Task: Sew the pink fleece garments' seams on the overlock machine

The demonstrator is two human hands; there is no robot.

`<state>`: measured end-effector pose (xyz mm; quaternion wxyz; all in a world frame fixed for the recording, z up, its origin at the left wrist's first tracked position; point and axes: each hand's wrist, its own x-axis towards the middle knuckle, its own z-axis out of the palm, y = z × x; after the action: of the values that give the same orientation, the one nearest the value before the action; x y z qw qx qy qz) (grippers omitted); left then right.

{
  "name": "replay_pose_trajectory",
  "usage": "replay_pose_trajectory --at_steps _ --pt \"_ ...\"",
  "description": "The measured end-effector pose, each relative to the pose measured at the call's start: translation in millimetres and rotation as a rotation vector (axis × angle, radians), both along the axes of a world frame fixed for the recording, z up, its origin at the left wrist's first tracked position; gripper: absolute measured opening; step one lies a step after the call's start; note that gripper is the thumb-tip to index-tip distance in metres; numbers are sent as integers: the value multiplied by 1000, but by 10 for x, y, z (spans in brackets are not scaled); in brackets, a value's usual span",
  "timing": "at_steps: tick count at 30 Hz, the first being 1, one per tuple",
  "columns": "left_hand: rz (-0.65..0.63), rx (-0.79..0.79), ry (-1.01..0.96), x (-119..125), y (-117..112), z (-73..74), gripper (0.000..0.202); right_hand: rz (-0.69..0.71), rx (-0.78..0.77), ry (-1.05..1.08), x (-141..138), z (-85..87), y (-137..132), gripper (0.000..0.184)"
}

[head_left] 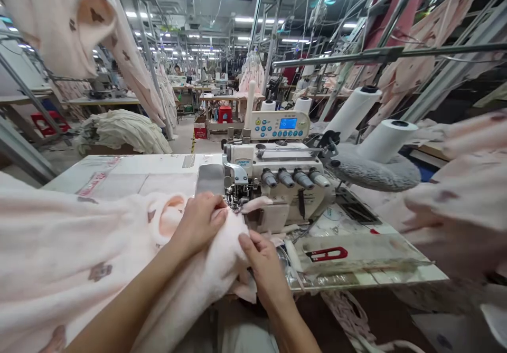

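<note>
A pale pink fleecy garment [119,237] with brown printed figures spreads over the left of the table and hangs over its front edge. My left hand [202,218] is closed on its fabric just left of the needle area of an overlock sewing machine [277,179]. Lower and to the right, my right hand [259,253] pinches the fabric's edge between thumb and fingers. The cloth between my hands reaches up to the presser foot [236,197]. A narrow pink strip of fabric [257,203] sticks out right of the needle area.
Red-handled thread snips [328,254] lie on the table's right side. White thread cones [390,139] stand behind the machine, near a grey fluffy cushion-like ring [372,165]. Pink garments [79,20] hang at upper left. A cloth heap [122,131] sits beyond the table [166,160].
</note>
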<state>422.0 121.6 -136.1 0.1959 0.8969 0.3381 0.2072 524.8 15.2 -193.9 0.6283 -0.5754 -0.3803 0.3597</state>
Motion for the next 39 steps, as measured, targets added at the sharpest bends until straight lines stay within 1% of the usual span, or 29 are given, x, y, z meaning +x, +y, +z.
replay_pose_trajectory --at_steps 2,4,6,8,10,12,14,16,17,19,21,22,23,25,28,31,36,39 --pt "10 -20 -37 -2 0 -30 14 -124 30 -83 11 44 -52 38" --pt "23 -25 -72 -2 -6 -49 14 -178 21 -183 42 8 -94 33" --pt "30 -29 -95 -1 -14 -56 14 -150 -2 -223 76 -81 -119 30" --pt "34 -42 -107 3 -15 -55 13 -110 -11 -199 98 -170 -134 28" --pt "34 -61 -114 10 2 -51 12 -125 -10 -190 107 -209 -147 26" --pt "31 -74 -123 22 31 -46 13 -171 0 -296 113 -182 -157 23" --pt "22 -71 -122 37 50 -41 14 -160 18 -471 128 -110 -159 28" --pt "27 -1 -101 52 24 -49 14 -96 20 -578 154 -31 -153 36" --pt "43 84 -83 55 -11 -63 13 -70 7 -593 167 1 -150 38" --pt "37 313 -57 50 -118 -118 13 -61 -28 -582 187 37 -146 39" --pt "-39 511 -50 29 -234 -196 19 -64 -44 -559 194 39 -148 39" --pt "-90 561 -48 15 -279 -233 24 -64 -37 -548 193 33 -151 39" --pt "-135 578 -44 0 -311 -263 29 -66 -25 -535 191 24 -153 39" --pt "-169 564 -27 -25 -328 -287 38 -71 -3 -513 185 7 -153 39" --pt "-189 514 4 -41 -281 -252 42 -81 6 -485 183 -1 -138 38" --pt "-198 520 11 -40 -232 -215 42 -95 3 -464 187 6 -110 37" --pt "-241 572 -3 -50 -158 -231 35 -123 9 -411 180 12 -47 34" --pt "-263 604 -7 -65 -85 -222 32 -146 12 -341 151 5 -13 30"
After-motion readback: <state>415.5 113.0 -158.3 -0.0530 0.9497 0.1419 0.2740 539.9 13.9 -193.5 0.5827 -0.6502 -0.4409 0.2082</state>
